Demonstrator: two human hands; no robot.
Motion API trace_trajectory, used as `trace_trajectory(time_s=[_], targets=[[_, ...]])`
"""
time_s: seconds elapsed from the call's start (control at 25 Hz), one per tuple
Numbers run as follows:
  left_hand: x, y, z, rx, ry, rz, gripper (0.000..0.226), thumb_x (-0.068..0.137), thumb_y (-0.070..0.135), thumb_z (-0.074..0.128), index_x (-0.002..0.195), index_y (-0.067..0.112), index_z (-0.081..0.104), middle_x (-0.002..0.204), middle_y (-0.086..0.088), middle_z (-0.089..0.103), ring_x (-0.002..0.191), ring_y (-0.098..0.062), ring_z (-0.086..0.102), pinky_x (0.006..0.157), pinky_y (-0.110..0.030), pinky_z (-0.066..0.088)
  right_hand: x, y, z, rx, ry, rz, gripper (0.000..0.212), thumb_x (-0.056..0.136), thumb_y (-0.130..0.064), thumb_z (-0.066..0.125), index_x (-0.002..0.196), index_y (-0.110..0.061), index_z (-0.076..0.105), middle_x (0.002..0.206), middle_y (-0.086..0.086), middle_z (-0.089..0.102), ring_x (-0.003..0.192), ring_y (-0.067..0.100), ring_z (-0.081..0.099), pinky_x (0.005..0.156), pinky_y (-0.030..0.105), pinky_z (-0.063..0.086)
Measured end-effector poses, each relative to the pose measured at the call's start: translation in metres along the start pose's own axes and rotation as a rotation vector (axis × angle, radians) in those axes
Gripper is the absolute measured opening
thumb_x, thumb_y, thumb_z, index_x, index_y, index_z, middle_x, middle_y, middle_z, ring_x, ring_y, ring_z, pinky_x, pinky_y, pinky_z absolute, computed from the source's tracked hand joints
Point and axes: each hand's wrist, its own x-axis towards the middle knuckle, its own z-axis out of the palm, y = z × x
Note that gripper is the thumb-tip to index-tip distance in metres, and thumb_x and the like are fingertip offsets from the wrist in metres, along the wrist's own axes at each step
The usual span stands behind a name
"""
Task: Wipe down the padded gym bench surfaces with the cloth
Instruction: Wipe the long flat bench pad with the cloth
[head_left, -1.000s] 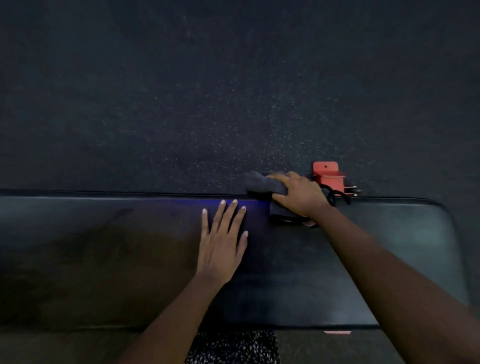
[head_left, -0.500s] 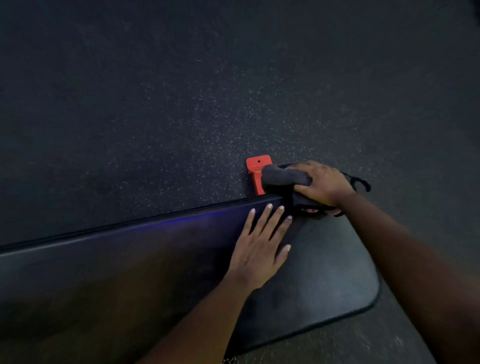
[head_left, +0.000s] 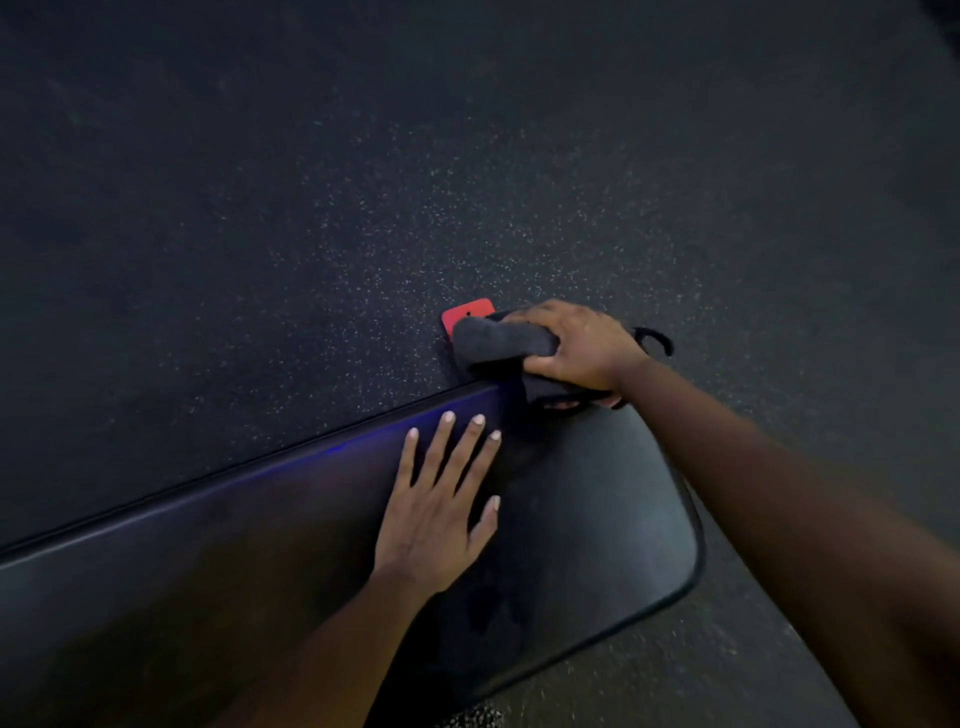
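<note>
A long black padded bench (head_left: 597, 519) runs from the lower left to a rounded end at the right. My left hand (head_left: 441, 509) lies flat on the pad with its fingers spread, close to the far edge. My right hand (head_left: 576, 345) grips a bunched dark grey cloth (head_left: 493, 343) at the bench's far edge near the rounded end. The cloth hangs over that edge and hides part of it.
A red metal bracket (head_left: 467, 313) of the bench frame pokes out just behind the cloth, and a black hook-like part (head_left: 657, 338) shows to the right of my right hand. Dark speckled rubber floor (head_left: 363, 182) surrounds the bench.
The view has swung right, so the bench now runs at a slant. My right hand with the cloth has slid along the far edge toward the bench's rounded end; the left hand followed it.
</note>
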Motion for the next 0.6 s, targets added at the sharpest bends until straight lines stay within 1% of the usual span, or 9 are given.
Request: trace_trajectory(time_s=[0.08,0.12,0.16,0.2,0.32,0.4,0.52,0.6], targets=[[-0.001,0.001,0.0,0.01,-0.007,0.004,0.062,0.088,0.044,0.031,0.145,0.019,0.023,0.152,-0.004,0.026,0.141,-0.026,0.016,0.11,-0.052,0.016,-0.011,0.025,-0.003,0.204,0.07,0.11,0.055,0.08,-0.036,0.061,0.133,-0.037,0.046,0.132,0.001,0.052,0.122,0.023,0.049,0.104,0.038,0.037],[-0.001,0.001,0.0,0.018,-0.01,0.007,0.062,0.089,0.043,0.031,0.145,0.019,0.022,0.153,-0.003,0.024,0.142,-0.026,0.015,0.11,-0.052,0.016,-0.02,0.037,-0.002,0.296,0.124,0.175,0.055,0.081,-0.032,0.063,0.133,-0.034,0.046,0.132,0.003,0.053,0.122,0.023,0.049,0.105,0.034,0.036],[-0.001,0.001,0.0,0.022,-0.01,0.006,0.062,0.089,0.043,0.031,0.145,0.019,0.021,0.153,-0.003,0.022,0.142,-0.026,0.014,0.111,-0.052,0.014,-0.032,0.045,0.0,0.369,0.177,0.236,0.055,0.081,-0.029,0.063,0.134,-0.032,0.046,0.131,0.004,0.053,0.121,0.023,0.049,0.103,0.03,0.035],[0.0,0.0,0.001,0.024,-0.01,0.0,0.062,0.089,0.043,0.031,0.146,0.019,0.021,0.154,-0.003,0.022,0.143,-0.026,0.014,0.112,-0.052,0.013,-0.044,0.051,0.004,0.426,0.217,0.292,0.056,0.081,-0.029,0.063,0.134,-0.03,0.046,0.131,0.005,0.053,0.121,0.023,0.049,0.101,0.03,0.034],[0.0,0.0,0.002,0.044,-0.02,-0.002,0.062,0.089,0.042,0.03,0.146,0.018,0.021,0.154,-0.004,0.023,0.143,-0.027,0.013,0.113,-0.052,0.011,-0.082,0.061,0.017,0.512,0.285,0.42,0.06,0.08,-0.036,0.063,0.136,-0.034,0.041,0.133,0.004,0.054,0.121,0.025,0.049,0.099,0.036,0.038],[0.0,0.0,0.002,0.048,-0.024,-0.003,0.063,0.088,0.042,0.03,0.145,0.018,0.022,0.154,-0.005,0.023,0.143,-0.027,0.013,0.114,-0.051,0.01,-0.107,0.063,0.027,0.552,0.305,0.472,0.063,0.082,-0.037,0.063,0.138,-0.034,0.037,0.135,0.003,0.052,0.122,0.026,0.049,0.1,0.04,0.04],[-0.001,0.001,0.003,0.066,-0.019,0.0,0.063,0.087,0.041,0.029,0.145,0.017,0.021,0.154,-0.004,0.022,0.143,-0.027,0.013,0.115,-0.05,0.006,-0.146,0.062,0.043,0.595,0.339,0.56,0.066,0.083,-0.036,0.064,0.141,-0.028,0.034,0.14,0.004,0.048,0.126,0.026,0.046,0.103,0.038,0.037],[-0.001,0.001,0.004,0.068,-0.015,-0.011,0.063,0.087,0.041,0.029,0.145,0.018,0.019,0.154,-0.005,0.022,0.143,-0.027,0.012,0.115,-0.048,0.003,-0.173,0.057,0.058,0.631,0.38,0.6,0.066,0.083,-0.035,0.065,0.141,-0.025,0.035,0.141,0.003,0.046,0.128,0.024,0.044,0.104,0.036,0.035]])
